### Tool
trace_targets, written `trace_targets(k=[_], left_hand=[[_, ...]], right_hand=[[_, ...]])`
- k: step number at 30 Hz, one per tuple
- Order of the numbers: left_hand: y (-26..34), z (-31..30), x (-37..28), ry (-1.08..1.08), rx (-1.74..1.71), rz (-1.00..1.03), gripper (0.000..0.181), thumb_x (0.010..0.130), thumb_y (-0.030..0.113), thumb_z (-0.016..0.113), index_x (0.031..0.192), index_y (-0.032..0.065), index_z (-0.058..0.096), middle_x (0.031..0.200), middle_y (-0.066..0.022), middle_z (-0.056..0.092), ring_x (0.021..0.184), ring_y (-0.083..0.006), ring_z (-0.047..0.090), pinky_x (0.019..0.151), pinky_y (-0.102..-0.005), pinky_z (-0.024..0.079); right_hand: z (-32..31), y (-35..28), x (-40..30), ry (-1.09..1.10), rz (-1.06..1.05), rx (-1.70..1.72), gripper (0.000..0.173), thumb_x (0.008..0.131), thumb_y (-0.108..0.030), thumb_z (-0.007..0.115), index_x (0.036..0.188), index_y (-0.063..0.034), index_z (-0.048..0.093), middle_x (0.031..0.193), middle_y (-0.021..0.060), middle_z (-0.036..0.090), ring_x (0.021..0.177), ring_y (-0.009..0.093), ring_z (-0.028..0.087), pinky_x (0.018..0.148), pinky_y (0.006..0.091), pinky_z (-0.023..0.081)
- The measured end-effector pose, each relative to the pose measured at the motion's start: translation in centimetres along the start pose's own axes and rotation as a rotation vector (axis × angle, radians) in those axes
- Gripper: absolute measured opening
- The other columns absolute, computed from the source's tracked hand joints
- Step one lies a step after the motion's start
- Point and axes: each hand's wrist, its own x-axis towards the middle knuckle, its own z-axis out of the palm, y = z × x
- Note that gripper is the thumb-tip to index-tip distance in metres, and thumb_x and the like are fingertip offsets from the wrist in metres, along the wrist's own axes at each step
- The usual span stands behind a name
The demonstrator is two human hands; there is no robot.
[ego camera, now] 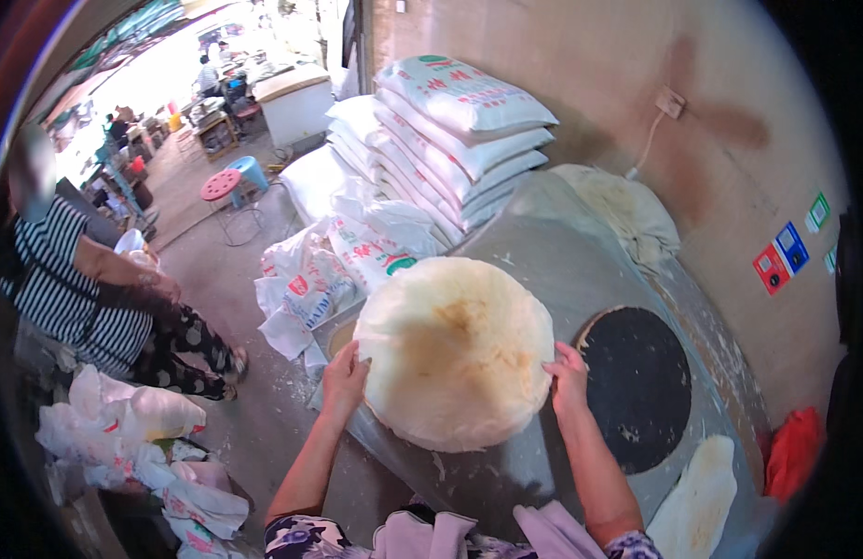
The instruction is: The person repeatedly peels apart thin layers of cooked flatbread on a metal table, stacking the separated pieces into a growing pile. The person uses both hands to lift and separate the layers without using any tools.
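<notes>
A large round flatbread [456,349], pale with browned patches and a shadow across it, is held level above the grey work table [543,244]. My left hand [345,381] pinches its left edge, thumb towards the middle. On the opposite edge, my right hand [568,377] grips with thumb and fingers. To the right of that hand lies a black round disc [635,391] with a pale rim showing at its upper left. Another flatbread piece [697,496], long and flat, rests at the lower right. Part of a tan round thing [341,341] shows beyond my left hand.
White printed sacks [466,105] are stacked against the wall, with crumpled sacks [313,293] beside the table. A person [89,293] in a striped top stands at the left. More bags [138,433] lie lower left. Stools [222,184] stand on the floor. A red bag [793,454] hangs far right.
</notes>
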Motion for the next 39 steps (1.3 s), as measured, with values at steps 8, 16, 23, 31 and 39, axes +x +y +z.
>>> trace_targets(k=[8,16,23,31,39], left_hand=[[2.8,2.4,15.9,-0.255,-0.258,-0.113,0.061,0.084,0.035,0.06,0.131,0.001,0.041,0.126,-0.02,0.049,0.115,-0.0288,0.05,0.096,-0.0319,0.039],[0.7,5.7,18.1,-0.525,0.312,0.07,0.073,0.082,0.044,0.061,0.136,0.0027,0.034,0.136,-0.0193,0.039,0.126,-0.0278,0.037,0.102,-0.0359,0.033],[5.6,0.7,7.7,-0.109,-0.49,-0.157,0.053,0.093,0.027,0.048,0.136,0.002,0.032,0.132,-0.0104,0.042,0.118,-0.0204,0.044,0.096,-0.0319,0.04],[1.0,2.3,2.1,0.04,-0.607,-0.19,0.057,0.093,0.028,0.046,0.138,-0.0008,0.025,0.136,-0.0144,0.036,0.121,-0.0224,0.041,0.099,-0.0332,0.036],[6.5,1.3,-5.9,0.006,0.44,0.659,0.046,0.078,0.026,0.06,0.118,0.0043,0.05,0.124,-0.0134,0.048,0.117,-0.0279,0.046,0.096,-0.0403,0.037]], right_hand=[[-1.1,3.1,-0.7,0.108,-0.117,0.044,0.056,0.09,-0.027,0.053,0.134,0.0024,0.033,0.128,0.0128,0.045,0.115,0.019,0.043,0.098,0.031,0.033],[2.0,2.1,-1.2,-0.026,-0.06,-0.058,0.066,0.091,-0.028,0.049,0.14,0.0019,0.017,0.141,0.0172,0.029,0.125,0.025,0.035,0.103,0.0349,0.028],[-1.1,3.0,-3.0,0.079,-0.114,0.08,0.061,0.093,-0.028,0.046,0.14,0.0008,0.019,0.142,0.0171,0.029,0.13,0.024,0.029,0.108,0.0356,0.02],[1.8,4.1,-4.1,0.04,-0.098,-0.021,0.066,0.089,-0.025,0.051,0.138,0.0053,0.02,0.138,0.0168,0.032,0.125,0.023,0.033,0.104,0.0335,0.025],[-0.3,-0.6,-14.1,-0.443,-0.254,-0.53,0.018,0.085,-0.016,0.055,0.097,-0.003,0.059,0.081,0.0039,0.06,0.079,0.021,0.059,0.07,0.0326,0.048]])
